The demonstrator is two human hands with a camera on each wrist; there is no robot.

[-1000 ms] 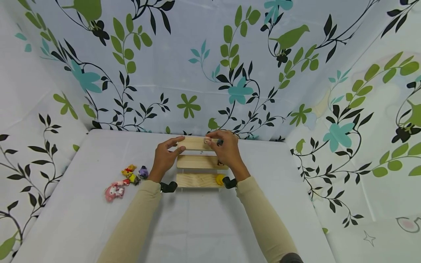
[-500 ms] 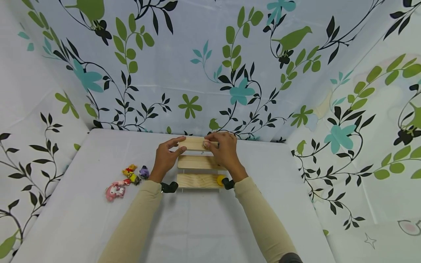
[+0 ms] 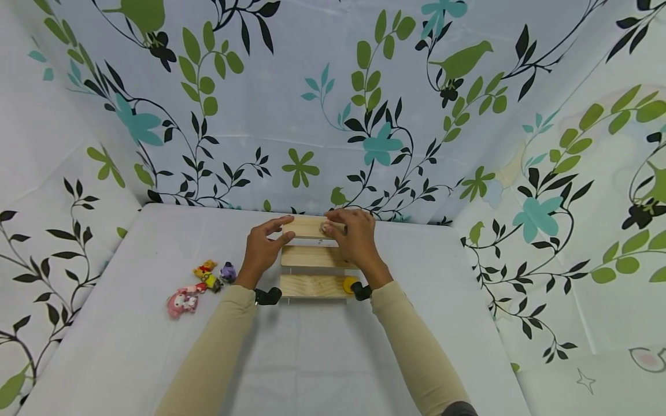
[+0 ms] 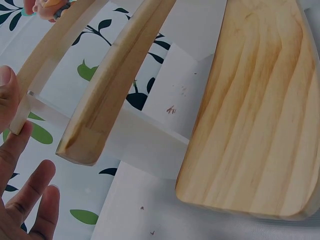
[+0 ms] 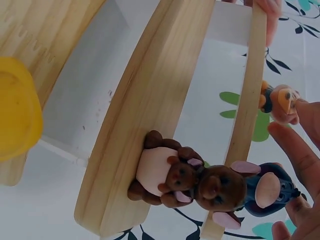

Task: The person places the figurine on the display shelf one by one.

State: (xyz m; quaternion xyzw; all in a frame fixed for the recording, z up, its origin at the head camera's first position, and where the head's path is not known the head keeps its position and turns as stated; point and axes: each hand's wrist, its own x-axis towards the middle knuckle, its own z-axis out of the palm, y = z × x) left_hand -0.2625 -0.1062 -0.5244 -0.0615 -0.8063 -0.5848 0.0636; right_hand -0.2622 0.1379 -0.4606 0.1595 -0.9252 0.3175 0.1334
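A three-tier wooden display shelf [image 3: 312, 256] stands on the white table. At the left end of its top board my left hand [image 3: 262, 248] pinches the wood between thumb and index finger, the other fingers spread loosely. My right hand [image 3: 358, 238] pinches a small pink-headed figurine [image 5: 284, 102] with orange and dark parts, its base right at the top board. Close beside those fingers sits a dark blue donkey figurine [image 5: 270, 192]. A brown kangaroo figurine [image 5: 162, 172] with a baby is on the middle board. A yellow figure [image 5: 17, 107] sits on the bottom board's right end.
Left of the shelf lie several toy figures: a yellow bear [image 3: 204, 268], a purple one [image 3: 228, 272] and a pink one [image 3: 182, 303]. A leaf-patterned cloth [image 3: 234, 144] hangs behind the table [image 3: 322, 358].
My right hand has shifted slightly left and nearer with the figurine, now covering the kangaroo in the head view. My left hand keeps its hold on the shelf end.
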